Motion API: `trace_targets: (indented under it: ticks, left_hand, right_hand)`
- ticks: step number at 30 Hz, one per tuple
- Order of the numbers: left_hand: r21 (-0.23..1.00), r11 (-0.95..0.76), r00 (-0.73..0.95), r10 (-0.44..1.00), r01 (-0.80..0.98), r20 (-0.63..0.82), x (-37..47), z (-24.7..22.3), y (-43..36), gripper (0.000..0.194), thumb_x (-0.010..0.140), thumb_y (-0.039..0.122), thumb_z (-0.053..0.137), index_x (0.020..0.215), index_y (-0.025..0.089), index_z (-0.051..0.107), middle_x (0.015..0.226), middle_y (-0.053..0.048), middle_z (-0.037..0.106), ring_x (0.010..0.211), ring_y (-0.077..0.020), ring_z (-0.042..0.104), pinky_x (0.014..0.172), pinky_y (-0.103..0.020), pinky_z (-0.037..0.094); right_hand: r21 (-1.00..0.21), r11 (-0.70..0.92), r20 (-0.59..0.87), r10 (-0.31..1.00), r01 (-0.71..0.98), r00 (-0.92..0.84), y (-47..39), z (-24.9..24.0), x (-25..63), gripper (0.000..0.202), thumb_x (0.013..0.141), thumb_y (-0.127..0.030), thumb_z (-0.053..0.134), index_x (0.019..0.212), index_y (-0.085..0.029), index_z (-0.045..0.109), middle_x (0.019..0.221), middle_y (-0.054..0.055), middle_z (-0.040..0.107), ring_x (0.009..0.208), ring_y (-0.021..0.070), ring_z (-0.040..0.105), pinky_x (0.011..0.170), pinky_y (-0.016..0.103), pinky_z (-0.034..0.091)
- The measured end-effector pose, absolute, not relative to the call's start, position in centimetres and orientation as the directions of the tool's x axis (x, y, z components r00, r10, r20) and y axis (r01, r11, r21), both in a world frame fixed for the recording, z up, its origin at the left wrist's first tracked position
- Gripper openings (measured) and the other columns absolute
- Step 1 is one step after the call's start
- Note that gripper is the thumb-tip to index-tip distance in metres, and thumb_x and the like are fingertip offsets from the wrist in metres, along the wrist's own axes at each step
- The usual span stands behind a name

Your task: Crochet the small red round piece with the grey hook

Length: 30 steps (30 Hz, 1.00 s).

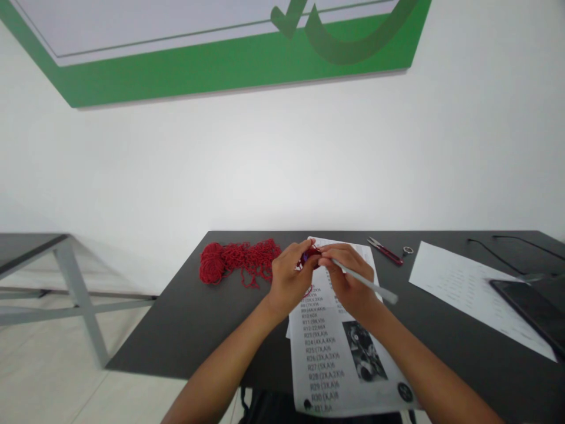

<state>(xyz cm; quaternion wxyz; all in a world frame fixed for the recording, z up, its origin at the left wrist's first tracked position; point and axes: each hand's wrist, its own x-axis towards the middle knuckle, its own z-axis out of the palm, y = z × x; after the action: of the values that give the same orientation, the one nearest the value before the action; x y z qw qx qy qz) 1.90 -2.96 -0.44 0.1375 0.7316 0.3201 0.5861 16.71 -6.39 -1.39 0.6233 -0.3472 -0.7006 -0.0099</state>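
My left hand (289, 272) is closed on a small piece of dark red crochet work (309, 254), with a bit of purple showing on it. Between the fingers of my right hand (351, 277) is a crochet hook (368, 282), its pale handle pointing down to the right and its tip at the crochet work. My fingers cover most of the work and the hook's tip. Left of my hands lies a ball of red yarn (212, 263) with a loose, crinkled heap of the yarn (251, 259) beside it. Under both hands is a printed pattern sheet (322, 365).
Small red-handled scissors (386, 252) and a metal ring (408, 250) lie at the back right of the dark table (212, 330). Farther right are a second paper (459, 288), eyeglasses (503, 259) and a black phone (529, 312). A white wall (282, 165) stands behind the table.
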Motion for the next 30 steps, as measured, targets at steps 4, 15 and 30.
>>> trace_targets:
  ticks: [4,15,30]
  left_hand:
    - [0.654,-0.739,0.116,0.672,0.164,0.731,2.3,-0.9,-3.0,0.03,0.081,0.018,0.073,0.11,0.02,0.078,0.09,-0.007,0.079,0.079,-0.0169,0.072,0.075,-0.026,0.058]
    - [0.78,0.082,0.32,0.935,-0.62,0.156,3.4,0.8,-4.1,0.035,0.066,0.025,0.09,0.098,0.016,0.08,0.081,-0.004,0.077,0.068,-0.0087,0.067,0.068,-0.018,0.054]
    - [0.748,-0.645,0.025,0.759,0.157,0.65,1.1,0.9,-2.1,0.021,0.082,0.02,0.072,0.101,0.019,0.08,0.087,-0.004,0.079,0.072,-0.016,0.072,0.069,-0.027,0.059]
  right_hand:
    - [-0.203,0.756,0.914,0.375,0.622,-0.158,-5.9,-2.7,17.1,0.038,0.094,-0.013,0.062,0.129,-0.027,0.061,0.114,0.01,0.066,0.108,0.0253,0.066,0.092,0.042,0.06]
    - [-0.209,0.798,0.941,0.321,0.565,-0.106,-5.4,-3.2,17.7,0.053,0.094,-0.012,0.063,0.141,-0.036,0.056,0.122,0.008,0.065,0.115,0.0239,0.067,0.094,0.042,0.062]
    - [-0.528,0.704,0.791,0.612,0.474,-0.027,-5.7,-1.0,17.3,0.004,0.093,-0.031,0.066,0.093,-0.029,0.069,0.113,0.001,0.079,0.116,0.0243,0.069,0.103,0.047,0.055]
